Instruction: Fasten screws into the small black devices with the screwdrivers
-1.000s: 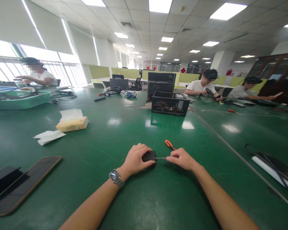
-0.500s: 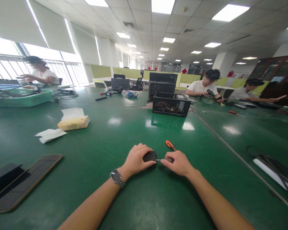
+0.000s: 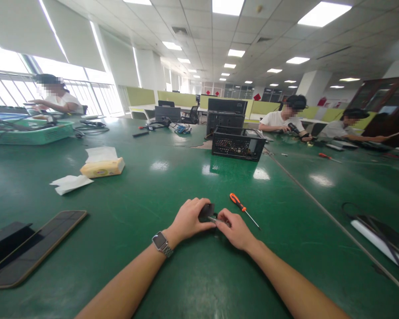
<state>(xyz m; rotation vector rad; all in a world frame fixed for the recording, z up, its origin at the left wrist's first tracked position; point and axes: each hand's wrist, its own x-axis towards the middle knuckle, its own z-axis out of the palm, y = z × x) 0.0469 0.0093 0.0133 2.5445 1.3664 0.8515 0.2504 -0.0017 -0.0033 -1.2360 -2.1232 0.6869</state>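
My left hand [image 3: 190,217], with a watch [image 3: 162,243] on its wrist, grips a small black box-shaped part [image 3: 206,210] between thumb and fingers just above the table. Pinched in my right hand [image 3: 234,227] is a thin metal-tipped tool [image 3: 213,219], its tip against or just in front of the black part's right end. My fingers cover most of this tool, so its exact kind is hard to make out. Beyond my right hand lies an orange-and-black screwdriver [image 3: 238,202], its shaft pointing towards the lower right.
On the green table [image 3: 136,195] stand a tissue pack [image 3: 103,168] and a black metal computer case [image 3: 237,145]. Dark flat panels [image 3: 43,248] lie at left, a white-edged device [image 3: 379,241] at right. A green basket [image 3: 46,134] and co-workers [image 3: 282,119] are farther off.
My right hand has moved left, bringing the tool's tip over the black part's end. The black part has tilted up slightly. The orange screwdriver's shaft now shows fully.
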